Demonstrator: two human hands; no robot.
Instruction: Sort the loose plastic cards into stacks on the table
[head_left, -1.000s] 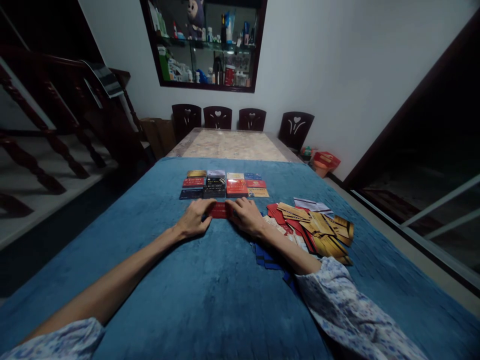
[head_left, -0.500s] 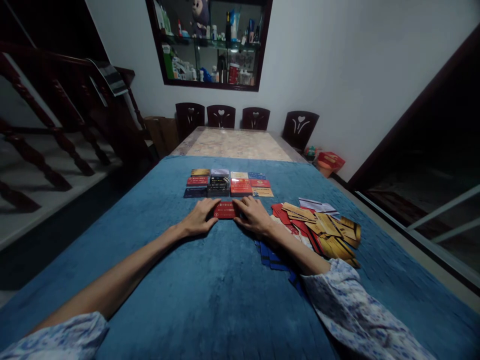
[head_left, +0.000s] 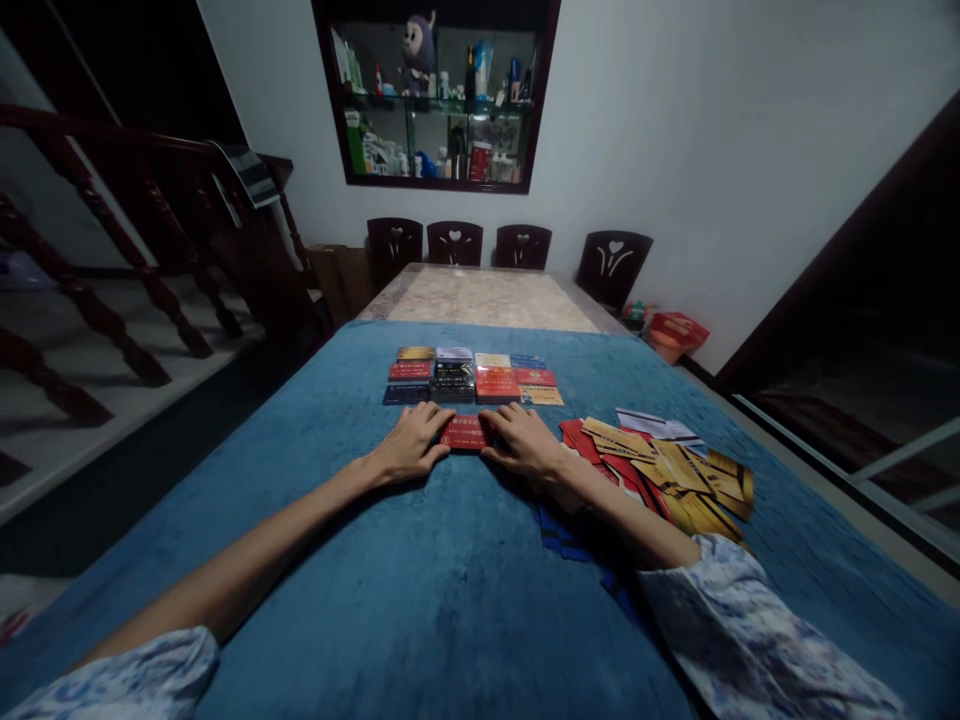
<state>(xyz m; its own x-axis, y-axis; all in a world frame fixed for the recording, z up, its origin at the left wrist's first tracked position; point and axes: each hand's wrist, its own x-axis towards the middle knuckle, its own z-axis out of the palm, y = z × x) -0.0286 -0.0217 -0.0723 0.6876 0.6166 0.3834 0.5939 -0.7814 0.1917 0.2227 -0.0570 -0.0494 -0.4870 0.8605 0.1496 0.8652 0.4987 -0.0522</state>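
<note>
A red card (head_left: 466,433) with white print lies flat on the blue cloth, possibly on top of others. My left hand (head_left: 411,441) grips its left end between thumb and fingers, and my right hand (head_left: 523,440) grips its right end the same way. Just beyond are neat rows of cards, among them a black stack (head_left: 452,384), a red-orange stack (head_left: 496,383), a dark blue card (head_left: 406,394) and a yellow card (head_left: 541,396). Under and beside my right forearm spreads a loose heap of gold cards (head_left: 679,467), red cards (head_left: 579,437) and blue cards (head_left: 562,535), partly hidden.
The blue cloth (head_left: 360,590) covers the near part of a long table with a stone-patterned top (head_left: 495,297). Dark chairs (head_left: 615,265) stand at the far end. A wooden railing (head_left: 142,270) runs along the left, and a shelf niche (head_left: 442,185) is in the wall.
The view has shifted slightly, so everything sits a little lower and further right. Both hands keep their hold on the red card's ends, and the card arrangement looks unchanged.
</note>
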